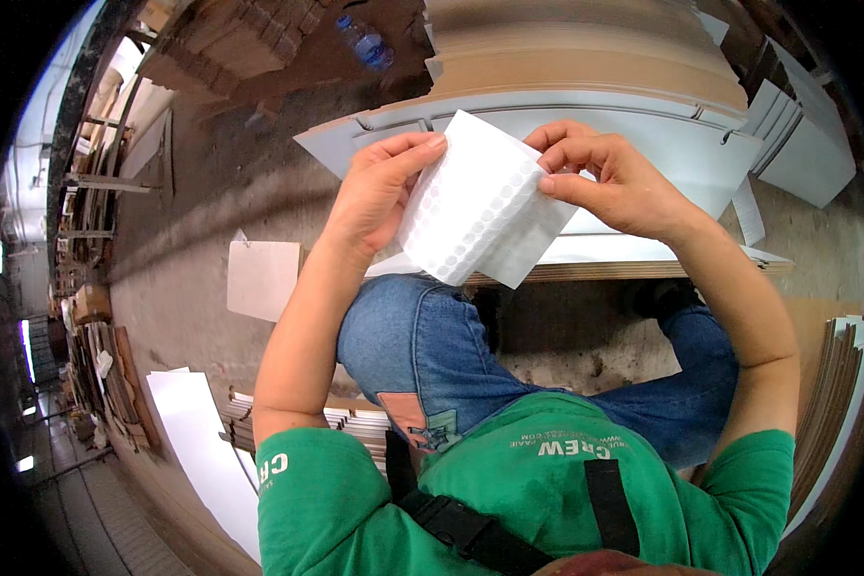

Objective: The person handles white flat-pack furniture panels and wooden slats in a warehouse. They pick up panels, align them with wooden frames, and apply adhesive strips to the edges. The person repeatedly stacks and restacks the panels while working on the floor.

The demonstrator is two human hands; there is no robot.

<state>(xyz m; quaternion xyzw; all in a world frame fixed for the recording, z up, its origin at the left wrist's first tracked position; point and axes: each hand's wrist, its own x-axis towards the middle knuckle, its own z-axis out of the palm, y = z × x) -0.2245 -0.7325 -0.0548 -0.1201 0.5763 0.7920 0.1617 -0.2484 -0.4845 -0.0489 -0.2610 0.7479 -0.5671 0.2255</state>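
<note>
I'm pinching the dotted paper (480, 206) with the left hand (379, 187) at eleven o'clock and right hand (610, 182) at two; uneven pulling would be risking tears.

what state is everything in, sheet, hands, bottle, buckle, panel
dotted white sheet: held up, folded or overlapping another, can't tell which
left hand: closed, pinching the sheet's left side
right hand: fingers curled, pinching the sheet's right edge
plastic bottle: lying on its side
black buckle: looks fastened
white panel: white face showing, partly hidden
</note>
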